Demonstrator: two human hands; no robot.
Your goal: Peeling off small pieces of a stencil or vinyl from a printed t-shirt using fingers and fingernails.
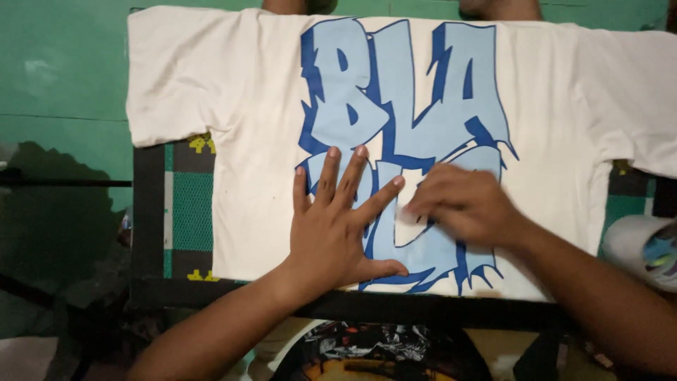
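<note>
Flat, left hand (338, 229) splayed on soft white shirt (233, 141); right hand (462, 204) rubbing glossy blue print (409, 106).

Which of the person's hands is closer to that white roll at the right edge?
Right. The right hand rests on the shirt's blue print, just left of the white roll; the left hand lies flat farther left, beyond it.

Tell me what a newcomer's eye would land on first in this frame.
A white T-shirt lies spread flat across the middle, with a big blue graffiti-style print on it. The left hand presses flat, fingers spread, on the print's lower part, while the right hand rubs beside it, blurred.
</note>
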